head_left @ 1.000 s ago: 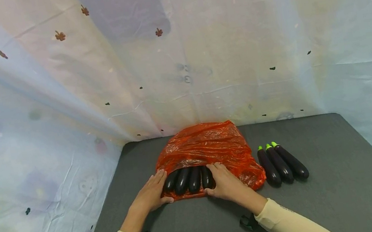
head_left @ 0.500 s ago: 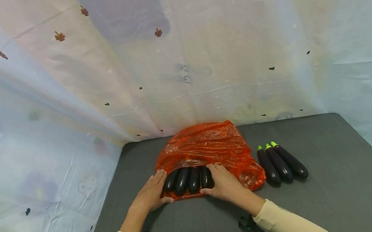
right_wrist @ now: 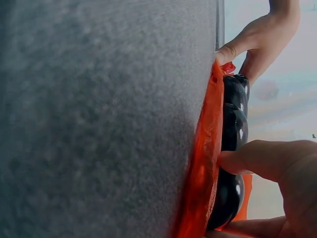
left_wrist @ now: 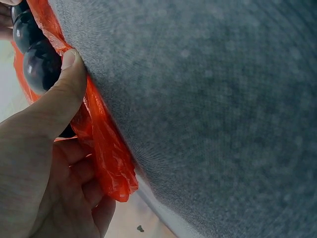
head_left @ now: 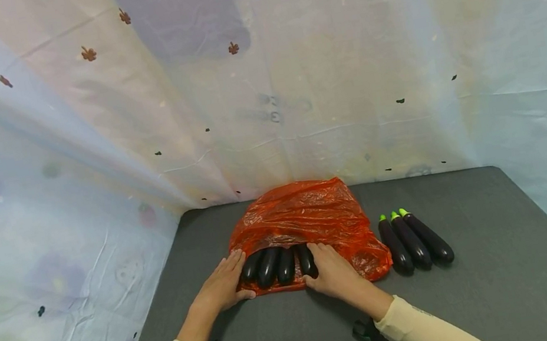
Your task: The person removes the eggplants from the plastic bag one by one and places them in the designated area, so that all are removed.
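A crinkled orange-red plastic bag (head_left: 301, 211) lies on the grey table, its mouth facing me. Several dark, glossy eggplants (head_left: 268, 268) sit side by side in the mouth, their stem ends hidden inside. At the left corner of the mouth, my left hand (head_left: 223, 284) holds the bag's edge; the left wrist view has its thumb (left_wrist: 74, 74) on the lower rim and its fingers along the side. My right hand (head_left: 337, 272) grips the rightmost eggplant (right_wrist: 229, 196) between thumb and fingers, with a narrow gap between it and its neighbour.
Three more eggplants (head_left: 410, 241) with bright green tops lie together to the right of the bag. Behind the table (head_left: 494, 273) hangs a pale patterned sheet (head_left: 313, 81), which also covers the left side.
My right hand shifts slightly left, then back right with the rightmost eggplant, and a gap opens beside its neighbour. The left hand stays still, as do the three eggplants outside.
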Demonstrator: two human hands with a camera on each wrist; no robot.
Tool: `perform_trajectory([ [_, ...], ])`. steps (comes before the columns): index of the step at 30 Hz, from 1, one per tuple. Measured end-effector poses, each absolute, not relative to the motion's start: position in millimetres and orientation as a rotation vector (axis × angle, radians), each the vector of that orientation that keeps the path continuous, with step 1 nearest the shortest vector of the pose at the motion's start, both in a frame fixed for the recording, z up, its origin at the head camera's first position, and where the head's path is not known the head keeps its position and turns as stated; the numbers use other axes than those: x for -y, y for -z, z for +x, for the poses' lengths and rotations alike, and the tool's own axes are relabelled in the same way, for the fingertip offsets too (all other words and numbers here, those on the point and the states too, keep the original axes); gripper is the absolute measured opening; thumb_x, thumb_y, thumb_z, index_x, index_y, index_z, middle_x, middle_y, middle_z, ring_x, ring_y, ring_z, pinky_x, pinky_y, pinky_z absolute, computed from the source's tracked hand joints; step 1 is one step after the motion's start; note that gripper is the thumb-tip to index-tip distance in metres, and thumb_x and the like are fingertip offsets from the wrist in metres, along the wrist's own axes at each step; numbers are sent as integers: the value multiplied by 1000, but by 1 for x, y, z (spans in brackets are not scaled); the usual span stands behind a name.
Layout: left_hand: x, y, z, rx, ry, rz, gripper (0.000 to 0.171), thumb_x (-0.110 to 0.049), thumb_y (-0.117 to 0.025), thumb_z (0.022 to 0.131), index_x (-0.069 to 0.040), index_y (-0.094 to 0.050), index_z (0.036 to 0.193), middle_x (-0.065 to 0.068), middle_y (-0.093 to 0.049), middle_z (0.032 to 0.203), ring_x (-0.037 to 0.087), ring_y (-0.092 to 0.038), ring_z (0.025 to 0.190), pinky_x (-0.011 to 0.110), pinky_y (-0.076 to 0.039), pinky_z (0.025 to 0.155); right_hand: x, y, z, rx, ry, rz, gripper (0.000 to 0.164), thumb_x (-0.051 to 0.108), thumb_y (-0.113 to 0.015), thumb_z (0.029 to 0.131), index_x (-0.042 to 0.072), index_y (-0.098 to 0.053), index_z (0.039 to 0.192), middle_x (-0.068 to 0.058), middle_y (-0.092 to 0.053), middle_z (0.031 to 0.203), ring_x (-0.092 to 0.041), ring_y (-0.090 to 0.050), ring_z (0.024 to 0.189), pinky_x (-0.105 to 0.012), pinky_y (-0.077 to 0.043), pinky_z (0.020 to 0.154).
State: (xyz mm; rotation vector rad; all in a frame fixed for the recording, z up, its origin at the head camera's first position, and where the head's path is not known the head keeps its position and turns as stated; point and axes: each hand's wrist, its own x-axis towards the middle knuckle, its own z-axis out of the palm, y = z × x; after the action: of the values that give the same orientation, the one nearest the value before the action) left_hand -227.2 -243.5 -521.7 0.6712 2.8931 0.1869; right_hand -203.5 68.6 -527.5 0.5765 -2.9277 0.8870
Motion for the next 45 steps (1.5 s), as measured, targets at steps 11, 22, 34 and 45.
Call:
perform_trajectory([
  [11,244,521,-227,-2896,-188,665,101,-45,-82,94,8,-32,164,25,-30,172,39,-27,162,55,-22,132,-82,517,-193,2939,-1031,553,73,23,-84,93,-9,-53,151,-29,-60,147,-46,-59,134,-61,-51,109],
  [22,243,520,-226,-2895,-198,660,100,-43,-82,94,8,-33,164,26,-30,172,40,-27,161,56,-22,132,-99,511,-188,2948,-1159,545,69,25,-85,93,-3,-58,150,-22,-63,147,-42,-64,130,-61,-55,104],
  [34,244,520,-225,-2890,-207,665,100,-43,-82,94,8,-32,164,26,-30,173,40,-27,162,56,-22,132,-121,503,-178,2893,-1280,472,58,21,-85,93,4,-65,144,-9,-73,132,-24,-72,109,-50,-62,91],
  [45,244,521,-226,-2887,-189,674,101,-44,-80,95,8,-31,165,25,-29,173,40,-26,162,55,-21,132,-140,503,-175,2807,-1479,416,53,17,-81,96,7,-65,146,-13,-70,138,-25,-75,108,-45,-65,89],
])
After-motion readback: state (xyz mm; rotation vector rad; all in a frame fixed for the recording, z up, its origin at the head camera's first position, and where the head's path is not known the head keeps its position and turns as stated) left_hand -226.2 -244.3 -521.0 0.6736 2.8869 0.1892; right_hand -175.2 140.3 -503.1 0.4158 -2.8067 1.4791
